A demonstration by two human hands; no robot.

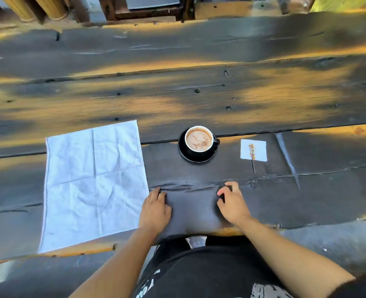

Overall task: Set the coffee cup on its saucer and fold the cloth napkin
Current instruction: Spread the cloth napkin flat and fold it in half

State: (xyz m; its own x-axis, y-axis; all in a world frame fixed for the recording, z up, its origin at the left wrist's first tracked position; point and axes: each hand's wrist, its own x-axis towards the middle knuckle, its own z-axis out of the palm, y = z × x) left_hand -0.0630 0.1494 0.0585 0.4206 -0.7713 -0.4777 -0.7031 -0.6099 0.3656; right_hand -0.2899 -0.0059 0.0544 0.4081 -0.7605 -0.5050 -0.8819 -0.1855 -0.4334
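- Inspecting the setting: the coffee cup (199,139) already stands on its saucer (183,152), full nearly to the rim, its handle pointing to the person's right. Both sit on the wooden table (199,93), beyond and between the two hands.
- Cloth napkin (94,183) lies spread flat and unfolded at the left, its near edge reaching the table's front edge. Folding appears to be the step outstanding.
- Risk one: a fold swept rightward could carry fabric or a forearm toward the cup. With the drink this full, I judge a light knock enough to spill it.
- Risk two: the napkin's near corner sits at the table edge. Dragging instead of lifting may pull it off the board.
- Risk three: existing creases in the cloth may steer the fold off square, leaving uneven edges.
- Risk four: a small paper slip with a thin stick (253,149) lies right of the saucer, well apart from the napkin. I expect little interference.
- Left hand (155,208) rests palm down on the table, just beside the napkin's right edge; whether it touches the cloth cannot be told. Fingers relaxed, grasping nothing.
- Right hand (232,202) rests on the table near the front edge, fingers loosely bent with tips down, holding nothing.
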